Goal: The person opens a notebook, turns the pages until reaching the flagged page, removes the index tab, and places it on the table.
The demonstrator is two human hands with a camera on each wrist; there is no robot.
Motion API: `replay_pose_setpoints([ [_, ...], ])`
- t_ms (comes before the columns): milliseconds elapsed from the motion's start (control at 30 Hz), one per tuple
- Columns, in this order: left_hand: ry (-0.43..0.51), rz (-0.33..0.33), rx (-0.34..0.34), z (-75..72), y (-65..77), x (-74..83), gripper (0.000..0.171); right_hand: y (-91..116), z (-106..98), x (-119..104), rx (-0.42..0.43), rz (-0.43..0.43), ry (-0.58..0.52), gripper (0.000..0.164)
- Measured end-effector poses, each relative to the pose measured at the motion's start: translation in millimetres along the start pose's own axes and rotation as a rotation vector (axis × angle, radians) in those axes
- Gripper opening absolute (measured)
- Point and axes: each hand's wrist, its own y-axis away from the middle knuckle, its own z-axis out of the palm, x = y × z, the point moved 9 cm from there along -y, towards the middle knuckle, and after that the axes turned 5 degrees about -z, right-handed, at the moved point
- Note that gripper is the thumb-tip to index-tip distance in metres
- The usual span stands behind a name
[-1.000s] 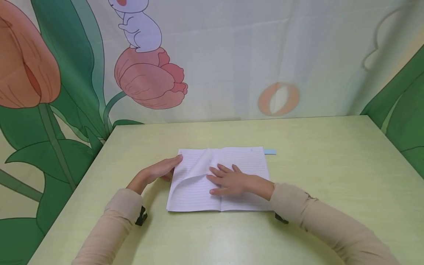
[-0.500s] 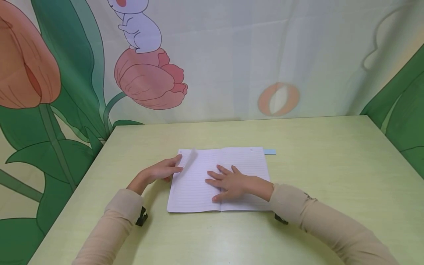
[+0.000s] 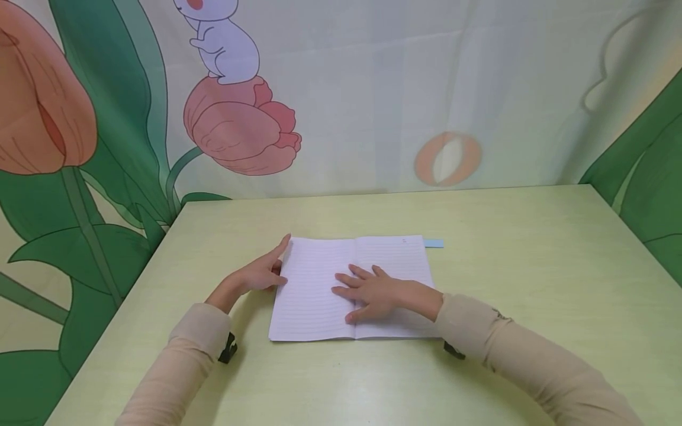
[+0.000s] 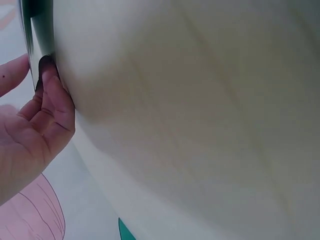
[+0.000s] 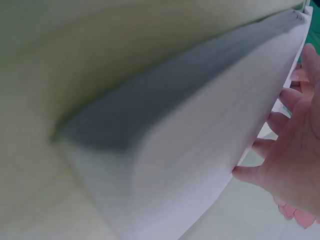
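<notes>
An open lined notebook point(image 3: 311, 307) lies on the table in the head view, its left page now flat. My left hand point(image 3: 256, 276) holds the notebook's left edge. Its thumb touches the page margin and its index finger reaches the upper left corner. In the left wrist view, the curled fingers point(image 4: 55, 102) tuck in at the notebook's edge, partly hidden. My right hand point(image 3: 375, 294) rests with fingers spread across the centre fold and right page. The right wrist view shows the same right hand point(image 5: 292, 150) with fingertips on the paper, above the thick stack of pages.
A light blue tab point(image 3: 434, 243) sticks out from the notebook's upper right edge. The pale wooden table point(image 3: 533, 266) reaches back to a curtain point(image 3: 351, 118) printed with flowers and a white animal.
The lifted page has swung left and now lies flat. My left index finger has stretched up to the corner, with the thumb on the margin. The right hand shifted slightly over the fold.
</notes>
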Motion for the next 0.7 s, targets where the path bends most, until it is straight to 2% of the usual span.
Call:
replay_pose_setpoints([
  [200, -0.104, 0.057, 0.039, -3.7, -2.5, 4.1, 0.061, 9.0, -5.0, 11.9, 0.047, -0.008, -0.043, 0.067],
  [400, -0.013, 0.006, 0.029, -4.0, -6.9, -2.0, 0.055, 23.5, -8.3, 35.4, 0.087, 0.063, -0.059, 0.069],
  [700, 0.064, -0.060, -0.033, -0.1, -9.8, -4.4, 0.056, 47.5, -13.7, 74.9, 0.135, 0.192, -0.058, 0.073],
])
